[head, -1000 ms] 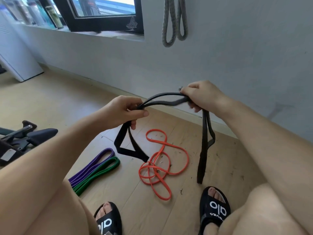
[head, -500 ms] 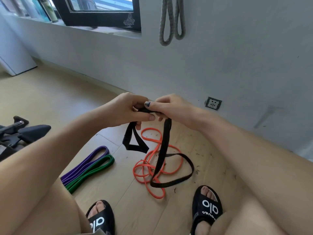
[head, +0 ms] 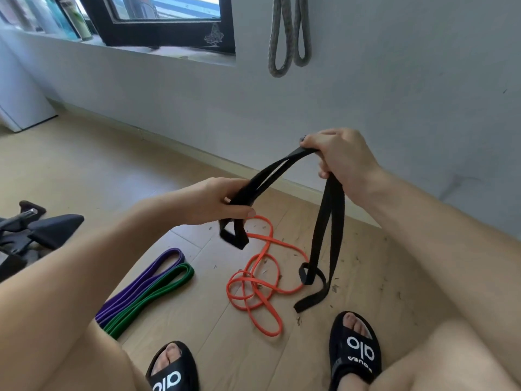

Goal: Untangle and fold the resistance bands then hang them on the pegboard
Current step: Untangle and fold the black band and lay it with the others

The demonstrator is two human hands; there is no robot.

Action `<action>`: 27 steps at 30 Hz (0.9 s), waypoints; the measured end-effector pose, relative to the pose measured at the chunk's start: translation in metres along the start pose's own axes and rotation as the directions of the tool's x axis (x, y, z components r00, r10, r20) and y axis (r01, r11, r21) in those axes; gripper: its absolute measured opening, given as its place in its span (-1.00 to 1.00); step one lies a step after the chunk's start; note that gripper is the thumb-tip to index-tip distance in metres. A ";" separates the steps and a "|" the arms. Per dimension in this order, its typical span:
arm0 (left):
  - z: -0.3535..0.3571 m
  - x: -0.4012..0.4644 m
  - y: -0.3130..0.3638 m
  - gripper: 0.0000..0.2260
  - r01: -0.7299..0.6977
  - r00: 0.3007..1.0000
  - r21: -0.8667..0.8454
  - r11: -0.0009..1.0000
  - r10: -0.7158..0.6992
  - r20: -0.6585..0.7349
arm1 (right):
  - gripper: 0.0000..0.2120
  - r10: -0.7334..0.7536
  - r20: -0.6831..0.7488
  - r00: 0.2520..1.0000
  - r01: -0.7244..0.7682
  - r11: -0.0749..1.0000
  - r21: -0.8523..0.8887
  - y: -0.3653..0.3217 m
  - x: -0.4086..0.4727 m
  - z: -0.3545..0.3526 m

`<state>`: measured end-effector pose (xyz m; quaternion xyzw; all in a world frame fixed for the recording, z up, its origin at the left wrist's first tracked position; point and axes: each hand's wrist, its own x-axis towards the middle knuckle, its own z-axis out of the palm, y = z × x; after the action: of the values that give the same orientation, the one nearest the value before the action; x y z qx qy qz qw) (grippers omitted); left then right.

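I hold a black resistance band [head: 328, 221] in both hands above the wooden floor. My left hand [head: 218, 201] grips one doubled part, with a short loop dangling just below it. My right hand [head: 342, 159] is higher and to the right, gripping another part; a long loop hangs from it down to the floor. A tangled orange band [head: 255, 289] lies on the floor under my hands. A purple band [head: 146, 277] and a green band [head: 153, 297] lie side by side to the left. A grey band [head: 287, 38] hangs on the wall above.
The grey wall [head: 394, 94] runs close ahead, with a black-framed window [head: 166, 32] at upper left. Black exercise equipment [head: 33, 232] sits on the floor at left, a white cabinet [head: 19, 103] beyond it. My feet in black slides [head: 355, 354] stand at the bottom.
My hands were together at the band's middle half a second ago; they have moved apart, the right one rising to the right and stretching a doubled length between them.
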<state>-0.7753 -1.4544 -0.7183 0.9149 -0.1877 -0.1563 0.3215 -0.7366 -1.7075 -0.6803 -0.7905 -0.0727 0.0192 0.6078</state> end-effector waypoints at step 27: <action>-0.022 -0.027 -0.057 -0.82 0.279 0.932 -0.066 0.958 -0.287 -0.222 | -0.74 0.099 -0.188 0.977 -0.119 0.988 -0.102 0.020 0.001 -0.018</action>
<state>-0.7763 -1.3894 -0.7347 0.9387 -0.0130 -0.0974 0.3305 -0.7320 -1.7299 -0.6943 -0.8248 0.0259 -0.0241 0.5643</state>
